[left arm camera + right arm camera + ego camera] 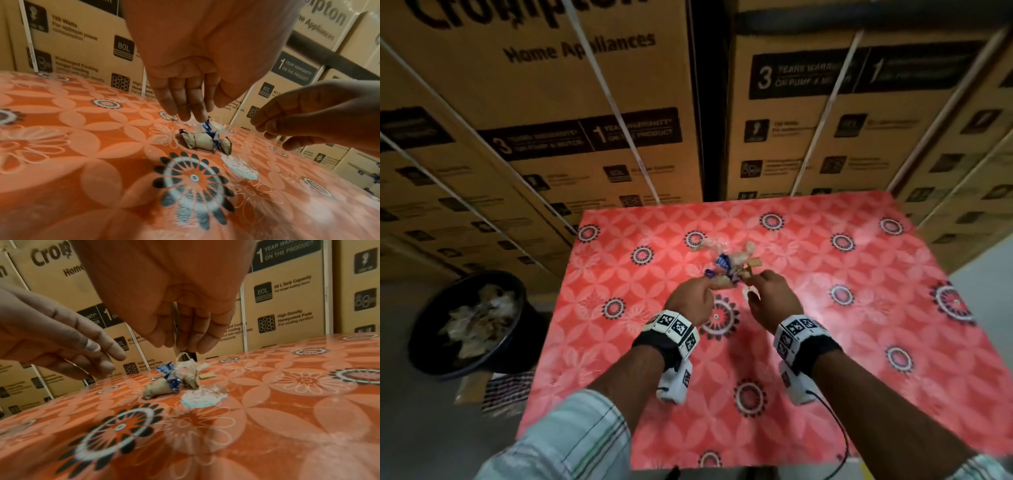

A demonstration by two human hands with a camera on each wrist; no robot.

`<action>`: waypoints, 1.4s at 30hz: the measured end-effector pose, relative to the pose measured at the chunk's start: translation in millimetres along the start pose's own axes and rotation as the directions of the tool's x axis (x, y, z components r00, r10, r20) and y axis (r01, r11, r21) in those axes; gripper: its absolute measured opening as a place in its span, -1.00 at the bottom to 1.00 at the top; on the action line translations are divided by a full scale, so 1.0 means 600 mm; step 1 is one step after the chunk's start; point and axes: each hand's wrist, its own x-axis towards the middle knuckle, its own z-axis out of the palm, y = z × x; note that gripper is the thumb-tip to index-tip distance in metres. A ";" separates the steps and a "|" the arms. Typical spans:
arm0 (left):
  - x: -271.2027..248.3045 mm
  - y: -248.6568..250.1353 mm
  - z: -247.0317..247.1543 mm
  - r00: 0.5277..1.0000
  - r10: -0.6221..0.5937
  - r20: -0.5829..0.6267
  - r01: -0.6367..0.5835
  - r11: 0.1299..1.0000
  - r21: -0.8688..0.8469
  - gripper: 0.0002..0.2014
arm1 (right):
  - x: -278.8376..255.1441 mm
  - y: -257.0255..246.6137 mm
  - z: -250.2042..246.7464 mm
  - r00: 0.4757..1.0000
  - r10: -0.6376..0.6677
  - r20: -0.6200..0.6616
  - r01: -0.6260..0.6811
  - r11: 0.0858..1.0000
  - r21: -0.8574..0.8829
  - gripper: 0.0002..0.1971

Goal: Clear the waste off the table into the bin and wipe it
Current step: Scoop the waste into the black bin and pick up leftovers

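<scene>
A small heap of waste [726, 265] lies mid-table on the red flowered tablecloth [859, 342]: crumpled brown paper [201, 141], a blue wrapper [166, 369], pale crumpled plastic [185, 366] and a round clear film [203, 397]. My left hand [707, 282] points down at the heap's left side, its fingertips [185, 115] at the clear plastic, gripping nothing that I can see. My right hand [756, 284] hovers over the right side with fingers [203, 344] hanging down, loosely curved and empty. The black bin [527, 335], partly filled with waste, stands on the floor to the left.
Stacked cardboard appliance boxes [585, 102] form a wall right behind the table. A striped cloth [506, 390] lies on the floor beside the bin. A small cardboard scrap [207, 375] sits just behind the heap. A black cable [839, 435] hangs from my right wrist.
</scene>
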 end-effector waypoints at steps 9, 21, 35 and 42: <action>0.111 0.003 0.068 0.948 -0.291 0.128 0.276 0.953 0.126 0.12 | 0.131 0.072 0.021 0.972 0.091 0.215 -0.094 0.996 0.005 0.16; 0.236 -0.030 0.043 0.960 -0.066 0.273 -0.021 0.952 0.305 0.04 | 0.213 0.069 0.063 0.936 0.042 0.350 0.028 0.981 -0.192 0.19; 0.229 -0.060 0.054 0.979 -0.041 0.199 0.024 0.996 0.088 -0.27 | 0.226 0.014 0.076 0.937 -0.043 0.347 0.024 0.998 0.060 -0.04; 0.216 -0.070 0.036 0.989 -0.134 0.068 0.141 0.984 -0.113 -0.31 | 0.225 -0.004 0.087 0.943 -0.039 0.329 0.013 0.997 0.081 -0.06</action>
